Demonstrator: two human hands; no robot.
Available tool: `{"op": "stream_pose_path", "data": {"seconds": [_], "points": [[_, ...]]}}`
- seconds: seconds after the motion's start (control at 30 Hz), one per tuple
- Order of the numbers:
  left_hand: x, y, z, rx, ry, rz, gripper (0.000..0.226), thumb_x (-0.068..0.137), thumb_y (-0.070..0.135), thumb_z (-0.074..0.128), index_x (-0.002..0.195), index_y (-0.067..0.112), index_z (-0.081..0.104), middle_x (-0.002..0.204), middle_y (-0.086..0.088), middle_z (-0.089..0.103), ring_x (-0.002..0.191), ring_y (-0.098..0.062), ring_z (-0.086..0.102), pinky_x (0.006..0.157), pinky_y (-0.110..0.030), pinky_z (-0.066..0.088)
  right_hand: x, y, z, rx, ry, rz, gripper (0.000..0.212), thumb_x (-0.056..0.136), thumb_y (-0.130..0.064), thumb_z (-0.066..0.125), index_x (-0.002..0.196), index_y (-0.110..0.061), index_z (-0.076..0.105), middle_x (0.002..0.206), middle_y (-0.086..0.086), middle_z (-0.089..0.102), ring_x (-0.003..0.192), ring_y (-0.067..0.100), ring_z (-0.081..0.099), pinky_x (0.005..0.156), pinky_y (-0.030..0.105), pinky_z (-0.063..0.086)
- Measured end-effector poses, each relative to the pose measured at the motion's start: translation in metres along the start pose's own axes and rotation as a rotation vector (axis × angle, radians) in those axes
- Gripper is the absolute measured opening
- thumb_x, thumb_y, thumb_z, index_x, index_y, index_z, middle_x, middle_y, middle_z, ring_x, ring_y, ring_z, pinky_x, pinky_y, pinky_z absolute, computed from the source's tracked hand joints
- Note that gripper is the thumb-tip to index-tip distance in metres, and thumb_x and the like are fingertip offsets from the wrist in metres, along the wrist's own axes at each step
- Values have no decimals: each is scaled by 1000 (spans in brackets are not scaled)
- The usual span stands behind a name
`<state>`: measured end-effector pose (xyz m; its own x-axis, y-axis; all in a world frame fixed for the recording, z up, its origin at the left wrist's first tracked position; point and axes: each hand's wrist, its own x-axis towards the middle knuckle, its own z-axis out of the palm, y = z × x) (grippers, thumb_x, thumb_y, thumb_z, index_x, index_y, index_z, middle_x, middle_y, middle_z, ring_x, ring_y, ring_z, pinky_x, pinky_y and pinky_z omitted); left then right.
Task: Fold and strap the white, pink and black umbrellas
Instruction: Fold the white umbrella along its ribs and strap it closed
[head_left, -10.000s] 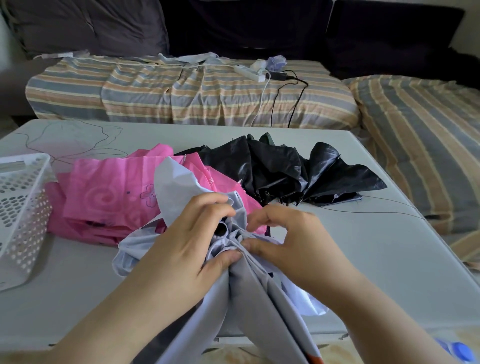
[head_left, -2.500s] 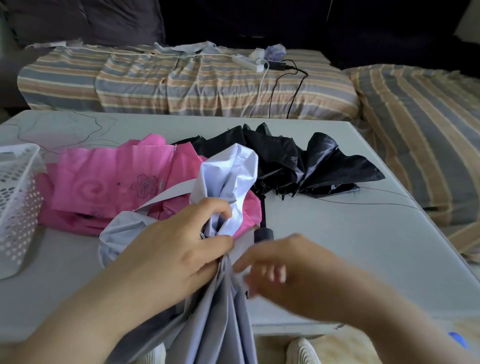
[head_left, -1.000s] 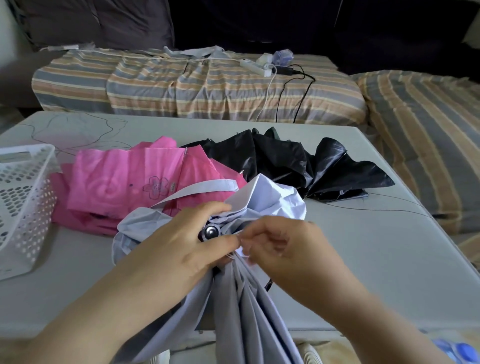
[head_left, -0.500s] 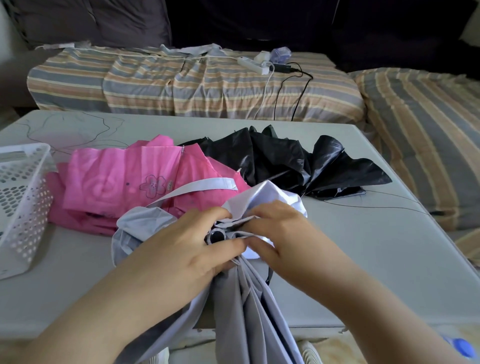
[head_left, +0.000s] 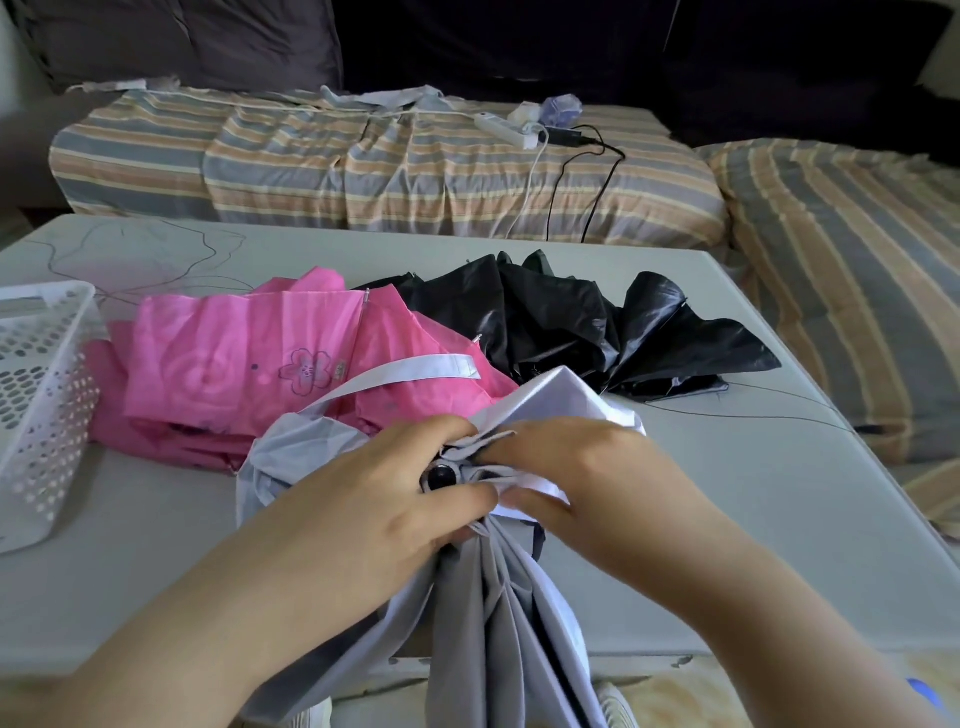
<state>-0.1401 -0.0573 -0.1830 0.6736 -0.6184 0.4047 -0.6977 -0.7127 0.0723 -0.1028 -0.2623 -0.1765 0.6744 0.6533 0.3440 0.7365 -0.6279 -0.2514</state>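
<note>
The white umbrella (head_left: 498, 613) hangs over the table's near edge, its cloth gathered in loose pleats. My left hand (head_left: 384, 499) grips the bunched cloth around the black tip. My right hand (head_left: 582, 473) pinches a fold of the white cloth right beside it. The umbrella's white strap (head_left: 410, 371) lies loose across the pink umbrella (head_left: 234, 364), which rests crumpled on the table at the left. The black umbrella (head_left: 571, 322) lies unfolded behind, at the middle right.
A white perforated basket (head_left: 36, 405) stands at the table's (head_left: 727, 493) left edge. Thin wire loops lie on the far left of the table. Behind is a striped sofa (head_left: 363, 171) with a power strip (head_left: 506, 127) and cables.
My right hand has kept tucking the white cloth folds against my left hand around the tip. The raised white flap has come down lower. The pink and black umbrellas have not moved.
</note>
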Motion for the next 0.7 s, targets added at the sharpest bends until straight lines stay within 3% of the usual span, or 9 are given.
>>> {"op": "stream_pose_path", "data": {"seconds": [0.03,0.1,0.2,0.3,0.37,0.43,0.47,0.63,0.7], "points": [[1,2,0,-5,8,6,29,81,15,60,106,29,53,118,-7,48,81,-24,60,56,-36,54,0,1,0,44,-51,-8,20,80,-27,63,97,-23,72,89,-10,72,80,10,65,62,26,49],[1,3,1,-20,12,6,22,83,21,46,102,27,55,115,-8,51,83,-25,63,55,-35,55,0,3,2,26,-97,-16,30,87,-33,50,87,-15,73,80,-4,71,74,15,65,60,28,48],[0,-1,5,-31,-5,18,32,74,7,61,100,25,54,116,-7,51,88,-26,60,55,-36,54,-3,8,1,3,-87,13,38,86,-42,43,74,-16,69,63,-8,62,59,12,57,50,33,47],[-1,-2,6,1,-7,24,42,66,4,66,101,25,56,115,-9,57,89,-26,61,56,-37,55,-7,6,-23,233,-93,150,25,78,-51,57,72,-28,65,68,-16,61,66,1,56,57,20,46],[0,-1,3,35,-9,31,33,72,8,61,100,25,60,112,-9,61,86,-25,63,56,-36,55,-10,10,-41,401,55,258,18,75,-43,69,72,-26,67,74,-17,68,73,-2,62,67,10,44],[0,-1,2,52,-21,21,27,76,15,52,99,25,61,111,-10,63,84,-25,63,54,-37,55,-13,25,-54,324,230,319,10,77,-32,73,78,-28,65,79,-19,67,78,-2,63,74,7,44],[-1,0,2,53,-25,16,27,76,16,51,99,25,60,111,-10,63,83,-25,63,53,-37,55,-15,31,-58,297,242,374,13,77,-29,74,83,-31,63,80,-19,67,81,-2,62,75,8,44],[2,3,4,68,0,37,30,66,11,68,94,23,64,108,-9,64,78,-24,62,50,-38,53,-17,39,-39,202,-31,511,42,72,-37,71,111,-39,58,103,-19,58,94,-3,54,83,17,42],[2,2,5,75,10,57,30,69,12,66,96,24,62,108,-8,62,79,-23,61,50,-38,53,-11,37,-22,187,-150,537,27,76,-27,72,101,-32,63,95,-13,59,91,8,54,81,26,46]]}}
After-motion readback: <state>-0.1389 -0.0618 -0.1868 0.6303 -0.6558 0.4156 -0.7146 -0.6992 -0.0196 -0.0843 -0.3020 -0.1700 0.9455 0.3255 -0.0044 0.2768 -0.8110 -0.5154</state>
